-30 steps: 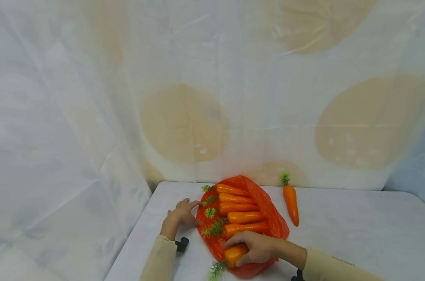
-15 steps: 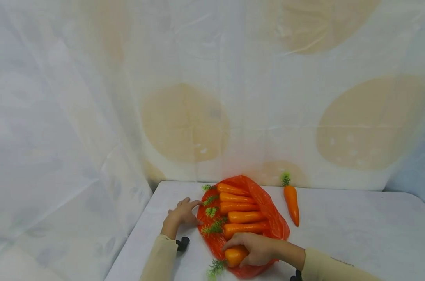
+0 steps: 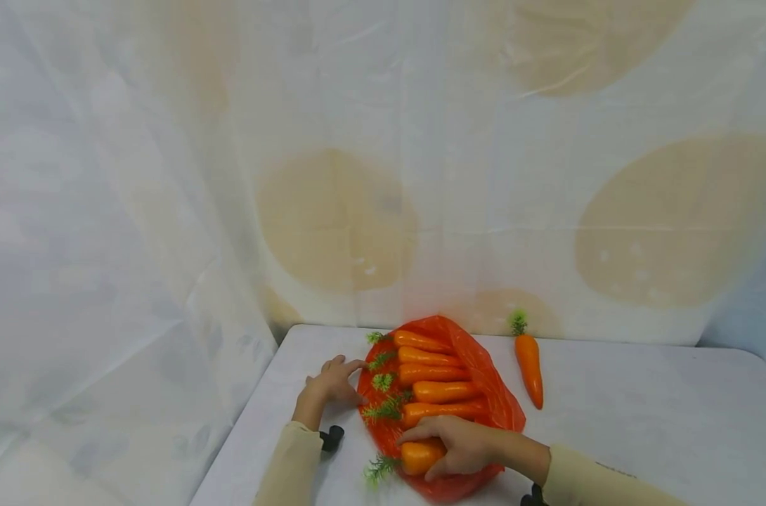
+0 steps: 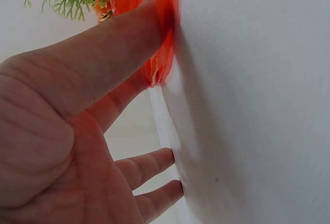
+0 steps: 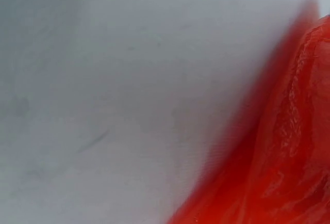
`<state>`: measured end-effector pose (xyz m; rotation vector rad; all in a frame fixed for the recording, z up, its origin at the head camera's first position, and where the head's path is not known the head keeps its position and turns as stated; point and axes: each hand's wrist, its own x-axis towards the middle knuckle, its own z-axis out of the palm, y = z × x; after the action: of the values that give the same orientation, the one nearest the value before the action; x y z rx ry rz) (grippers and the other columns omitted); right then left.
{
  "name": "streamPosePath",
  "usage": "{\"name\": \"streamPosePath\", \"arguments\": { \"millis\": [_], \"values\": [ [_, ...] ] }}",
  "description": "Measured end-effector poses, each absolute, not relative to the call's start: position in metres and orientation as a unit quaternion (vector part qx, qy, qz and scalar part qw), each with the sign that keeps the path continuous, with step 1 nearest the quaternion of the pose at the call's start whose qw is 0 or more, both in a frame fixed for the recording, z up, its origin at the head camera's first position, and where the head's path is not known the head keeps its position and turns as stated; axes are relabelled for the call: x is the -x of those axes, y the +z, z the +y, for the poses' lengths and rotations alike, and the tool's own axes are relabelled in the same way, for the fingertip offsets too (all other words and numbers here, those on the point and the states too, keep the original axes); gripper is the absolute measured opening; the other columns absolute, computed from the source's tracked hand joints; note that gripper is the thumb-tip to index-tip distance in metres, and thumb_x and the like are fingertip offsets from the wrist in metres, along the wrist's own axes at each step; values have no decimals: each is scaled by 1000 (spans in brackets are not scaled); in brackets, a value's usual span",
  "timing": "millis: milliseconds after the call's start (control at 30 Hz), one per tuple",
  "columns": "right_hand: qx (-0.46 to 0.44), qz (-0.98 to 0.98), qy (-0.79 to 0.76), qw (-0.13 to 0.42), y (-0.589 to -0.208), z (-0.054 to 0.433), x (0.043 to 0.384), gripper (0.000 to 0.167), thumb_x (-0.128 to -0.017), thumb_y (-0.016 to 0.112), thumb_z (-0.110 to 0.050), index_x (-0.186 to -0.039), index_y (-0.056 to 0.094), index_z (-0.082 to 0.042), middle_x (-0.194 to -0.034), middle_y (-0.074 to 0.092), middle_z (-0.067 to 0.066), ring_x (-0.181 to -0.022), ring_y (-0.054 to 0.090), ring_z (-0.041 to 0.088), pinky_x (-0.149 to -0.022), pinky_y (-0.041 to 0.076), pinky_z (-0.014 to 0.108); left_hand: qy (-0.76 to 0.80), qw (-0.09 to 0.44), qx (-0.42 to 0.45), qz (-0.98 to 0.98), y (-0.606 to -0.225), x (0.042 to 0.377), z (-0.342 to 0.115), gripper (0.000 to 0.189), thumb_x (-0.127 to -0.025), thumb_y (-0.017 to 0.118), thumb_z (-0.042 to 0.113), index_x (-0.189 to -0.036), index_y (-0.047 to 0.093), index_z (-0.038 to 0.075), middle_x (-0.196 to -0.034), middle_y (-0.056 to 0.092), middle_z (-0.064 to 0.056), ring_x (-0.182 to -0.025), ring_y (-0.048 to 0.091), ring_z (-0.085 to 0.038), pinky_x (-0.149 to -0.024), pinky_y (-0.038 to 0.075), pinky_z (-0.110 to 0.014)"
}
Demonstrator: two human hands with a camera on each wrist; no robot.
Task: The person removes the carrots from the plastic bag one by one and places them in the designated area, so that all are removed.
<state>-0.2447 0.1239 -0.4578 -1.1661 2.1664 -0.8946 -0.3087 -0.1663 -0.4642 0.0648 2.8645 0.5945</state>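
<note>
A red plastic bag [image 3: 502, 404] lies on its side on the table, with several carrots [image 3: 433, 374] in a row in its mouth, leafy green tops pointing left. My right hand [image 3: 462, 444] grips an orange carrot [image 3: 417, 459] at the near side of the bag, fingers and thumb around its thick end. My left hand [image 3: 332, 383] is at the bag's left edge, thumb and index finger spread apart. In the left wrist view the thumb reaches the red film [image 4: 165, 7] and two other fingertips touch the table. The right wrist view shows only bag and table.
One loose carrot [image 3: 530, 369] lies right of the bag near the table's back edge. The white table [image 3: 623, 414] meets a hanging pale sheet [image 3: 484, 211] with beige spots at the back. Another sheet [image 3: 124, 295] hangs at the left.
The carrot in my right hand has shifted slightly left and away from me, and its green top has swung with it. My left hand holds its place at the bag's edge.
</note>
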Motion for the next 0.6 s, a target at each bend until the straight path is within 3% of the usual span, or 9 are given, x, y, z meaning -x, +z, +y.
{"name": "streamPosePath", "arguments": {
  "millis": [167, 600],
  "values": [
    [417, 804, -340, 252, -456, 123, 245, 50, -88, 74, -31, -135, 58, -35, -128, 59, -17, -105, 52, -1, -97, 47, 25, 200, 106, -21, 974, -463, 309, -166, 64, -76, 83, 37, -134, 57, 34, -158, 31, -18, -145, 26, -44, -101, 16, -85],
    [412, 792, -379, 242, -449, 124, 249, 49, -90, 73, -34, -137, 58, -31, -121, 62, -15, -97, 55, 4, -83, 49, 21, 198, 109, -19, 974, -461, 310, -167, 64, -75, 84, 36, -133, 58, 32, -157, 32, -19, -144, 26, -46, -100, 16, -85]
  ]
}}
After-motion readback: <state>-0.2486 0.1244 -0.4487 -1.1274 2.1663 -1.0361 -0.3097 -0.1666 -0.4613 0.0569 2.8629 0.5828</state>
